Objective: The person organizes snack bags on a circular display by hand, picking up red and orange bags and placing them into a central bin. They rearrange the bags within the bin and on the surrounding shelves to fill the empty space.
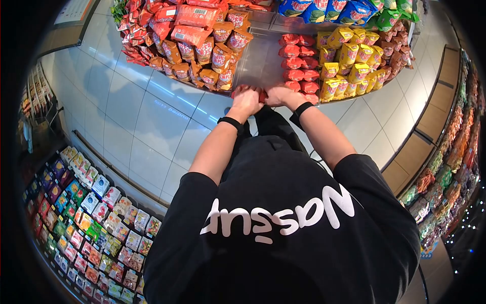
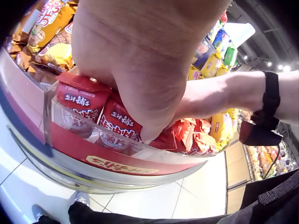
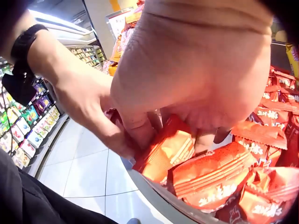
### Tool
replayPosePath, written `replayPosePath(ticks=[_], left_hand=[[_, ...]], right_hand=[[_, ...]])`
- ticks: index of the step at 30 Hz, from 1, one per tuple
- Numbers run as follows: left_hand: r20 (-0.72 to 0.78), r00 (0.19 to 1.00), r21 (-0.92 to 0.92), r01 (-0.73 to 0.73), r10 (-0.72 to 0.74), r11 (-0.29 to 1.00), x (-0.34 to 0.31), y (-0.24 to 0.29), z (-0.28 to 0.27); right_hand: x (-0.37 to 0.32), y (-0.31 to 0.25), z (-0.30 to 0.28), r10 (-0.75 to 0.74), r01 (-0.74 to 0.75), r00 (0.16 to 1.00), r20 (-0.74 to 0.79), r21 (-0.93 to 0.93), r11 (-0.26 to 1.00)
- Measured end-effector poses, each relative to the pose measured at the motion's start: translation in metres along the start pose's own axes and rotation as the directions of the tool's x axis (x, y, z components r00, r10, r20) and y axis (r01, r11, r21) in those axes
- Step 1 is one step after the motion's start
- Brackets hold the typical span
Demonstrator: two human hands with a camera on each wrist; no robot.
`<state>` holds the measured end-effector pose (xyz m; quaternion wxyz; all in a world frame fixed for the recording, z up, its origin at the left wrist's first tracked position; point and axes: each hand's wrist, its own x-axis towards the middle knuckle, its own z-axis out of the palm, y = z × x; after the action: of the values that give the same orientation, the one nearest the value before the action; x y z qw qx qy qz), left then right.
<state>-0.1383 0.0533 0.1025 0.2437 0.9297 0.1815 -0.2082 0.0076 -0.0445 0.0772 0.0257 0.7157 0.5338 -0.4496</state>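
Observation:
Both hands are close together at the front edge of a display bin, over a row of red snack packets. My left hand (image 2: 135,60) reaches down over two upright red packets (image 2: 119,119) behind the clear front wall (image 2: 107,140); its thumb lies against the packets and its other fingers are mostly hidden. Beside it, my right hand (image 3: 196,70) has its thumb and fingers round a red packet (image 3: 168,151), its printed wrapper creased. Another red packet (image 3: 212,177) lies right under the right fingers. In the head view the hands (image 1: 246,101) nearly meet.
A bare grey section (image 1: 260,55) of the bin lies beyond the hands. Orange-brown packets (image 1: 205,53) are heaped to its left. Rows of red packets (image 1: 298,55) and yellow packets (image 1: 352,58) stand to its right. Shelves of bagged goods (image 1: 101,218) stand at the lower left.

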Motion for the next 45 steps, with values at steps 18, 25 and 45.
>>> replayPosePath(ticks=[18, 25, 45], left_hand=[[0.18, 0.982, 0.039, -0.066, 0.058, 0.997, 0.001, -0.013, -0.007], [0.225, 0.971, -0.031, -0.082, 0.087, 0.996, -0.001, -0.01, -0.022], [-0.142, 0.96, -0.526, -0.279, 0.24, 0.803, -0.133, -0.228, -0.191]], right_hand=[[-0.087, 0.007, -0.017, -0.083, 0.16, 0.81, -0.58, 0.083, 0.984], [-0.109, -0.014, 0.024, 0.01, 0.015, 0.996, -0.092, 0.262, 0.965], [-0.061, -0.159, -0.22, 0.072, 0.033, 0.293, -0.953, 0.086, 0.996]])
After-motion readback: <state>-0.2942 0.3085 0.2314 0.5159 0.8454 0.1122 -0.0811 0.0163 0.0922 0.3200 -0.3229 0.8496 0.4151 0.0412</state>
